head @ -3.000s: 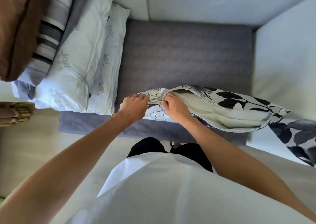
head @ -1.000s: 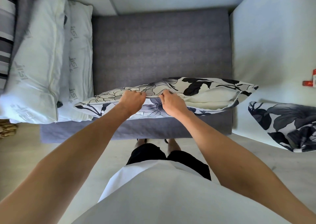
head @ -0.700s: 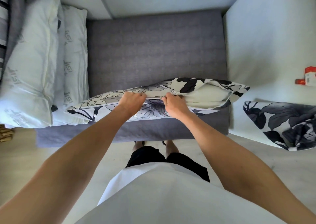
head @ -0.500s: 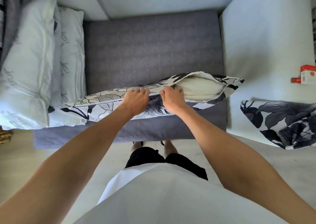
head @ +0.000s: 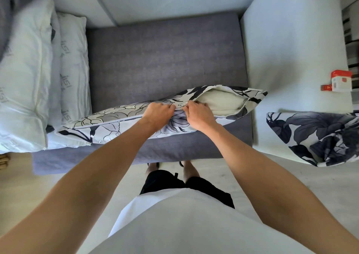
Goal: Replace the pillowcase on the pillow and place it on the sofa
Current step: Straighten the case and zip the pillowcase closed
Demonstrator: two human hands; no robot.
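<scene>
Since the earlier frame, both hands had worked rightward along the pillowcase (head: 120, 121) opening. On the sofa (head: 165, 59) seat's front edge, the left hand (head: 158, 112) and right hand (head: 198, 114) pinched the cover's seam, cream pillow (head: 221, 102) exposed just right.

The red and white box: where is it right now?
In the head view the red and white box sits at the far right on the pale sofa arm, beyond the spare floral pillowcase.
</scene>
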